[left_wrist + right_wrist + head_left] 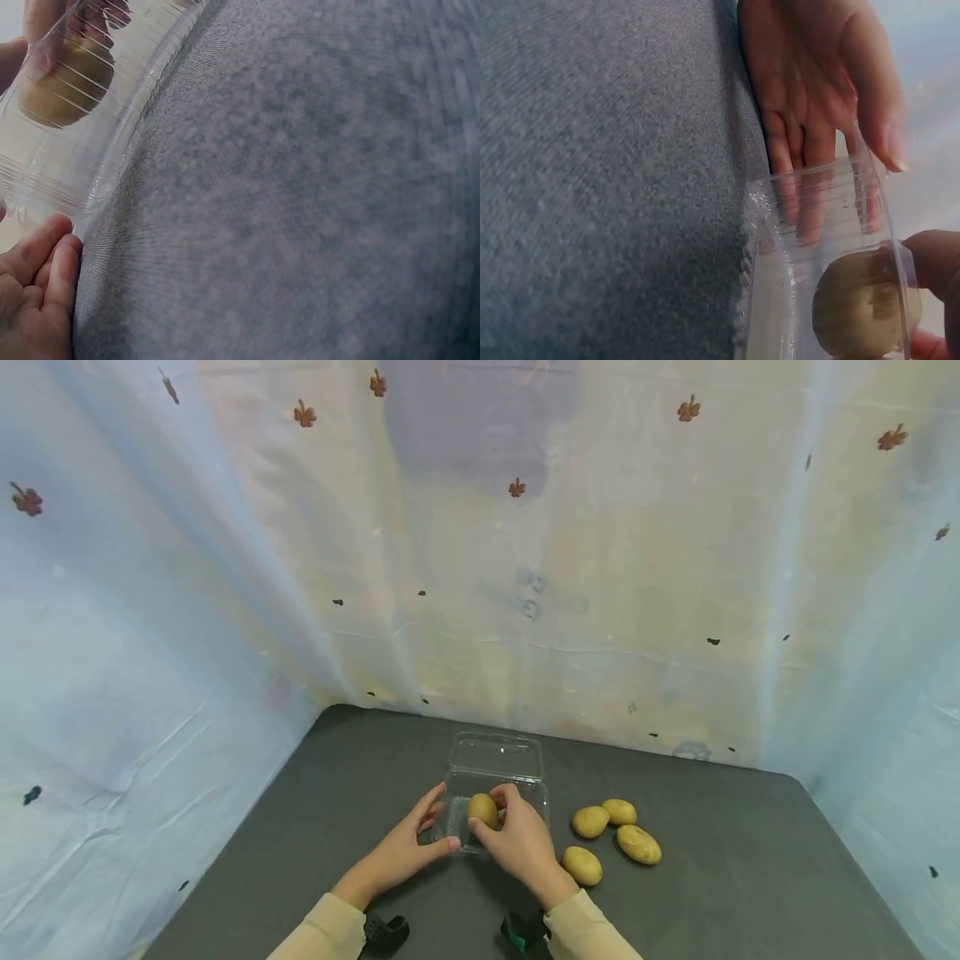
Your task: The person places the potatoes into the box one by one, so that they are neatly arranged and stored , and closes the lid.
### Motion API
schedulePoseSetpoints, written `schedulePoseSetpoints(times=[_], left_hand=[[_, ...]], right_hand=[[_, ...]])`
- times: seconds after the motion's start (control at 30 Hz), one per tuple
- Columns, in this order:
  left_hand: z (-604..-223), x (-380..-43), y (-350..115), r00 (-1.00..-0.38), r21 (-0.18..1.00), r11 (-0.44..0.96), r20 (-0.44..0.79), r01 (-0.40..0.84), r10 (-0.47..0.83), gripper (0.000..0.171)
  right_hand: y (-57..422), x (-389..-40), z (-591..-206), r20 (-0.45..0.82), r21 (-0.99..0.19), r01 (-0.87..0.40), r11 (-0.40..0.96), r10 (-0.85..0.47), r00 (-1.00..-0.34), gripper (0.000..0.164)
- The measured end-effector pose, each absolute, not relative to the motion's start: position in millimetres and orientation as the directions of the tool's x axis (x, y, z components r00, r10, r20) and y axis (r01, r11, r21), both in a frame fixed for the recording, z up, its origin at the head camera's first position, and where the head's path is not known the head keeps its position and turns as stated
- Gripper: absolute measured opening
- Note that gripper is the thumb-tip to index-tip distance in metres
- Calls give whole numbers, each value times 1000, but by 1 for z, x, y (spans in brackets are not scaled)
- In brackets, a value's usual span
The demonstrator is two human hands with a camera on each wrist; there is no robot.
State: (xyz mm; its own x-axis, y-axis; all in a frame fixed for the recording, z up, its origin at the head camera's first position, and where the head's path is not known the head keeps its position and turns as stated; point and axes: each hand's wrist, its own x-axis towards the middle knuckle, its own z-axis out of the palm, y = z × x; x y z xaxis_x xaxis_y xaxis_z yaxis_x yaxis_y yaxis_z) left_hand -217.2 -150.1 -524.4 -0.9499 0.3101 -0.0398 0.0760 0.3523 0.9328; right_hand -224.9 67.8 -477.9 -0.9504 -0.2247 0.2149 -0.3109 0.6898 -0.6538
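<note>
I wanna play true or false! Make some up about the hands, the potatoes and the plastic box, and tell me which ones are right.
1. The right hand is holding a potato. True.
2. The left hand is at the side of the clear plastic clamshell box. True.
3. The clamshell box is closed. False: its lid is open.
4. Four loose potatoes lie on the dark tabletop. True.
5. The loose potatoes are all to the left of the box. False: in the head view they are to its right.
</note>
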Motion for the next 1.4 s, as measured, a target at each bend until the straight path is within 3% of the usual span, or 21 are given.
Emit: schedulePoseSetpoints(times=[0.23, 0.63, 1.23, 1.4], left_hand=[[-525, -218, -149, -949, 934, 350, -50, 66, 310, 86], [-526, -217, -149, -945, 936, 344, -41, 78, 325, 85], [-520, -216, -147, -944, 926, 364, -25, 103, 330, 85], [-524, -218, -149, -946, 926, 363, -21, 104, 324, 78]], right_hand=[[60, -232, -480, 159, -660, -283, 696, -239, -958, 47], [53, -237, -475, -22, -644, -117, 756, -172, -985, 53], [44, -257, -483, 7, -637, -93, 765, -115, -993, 58], [43, -256, -487, 17, -621, -115, 776, -134, -991, 59]])
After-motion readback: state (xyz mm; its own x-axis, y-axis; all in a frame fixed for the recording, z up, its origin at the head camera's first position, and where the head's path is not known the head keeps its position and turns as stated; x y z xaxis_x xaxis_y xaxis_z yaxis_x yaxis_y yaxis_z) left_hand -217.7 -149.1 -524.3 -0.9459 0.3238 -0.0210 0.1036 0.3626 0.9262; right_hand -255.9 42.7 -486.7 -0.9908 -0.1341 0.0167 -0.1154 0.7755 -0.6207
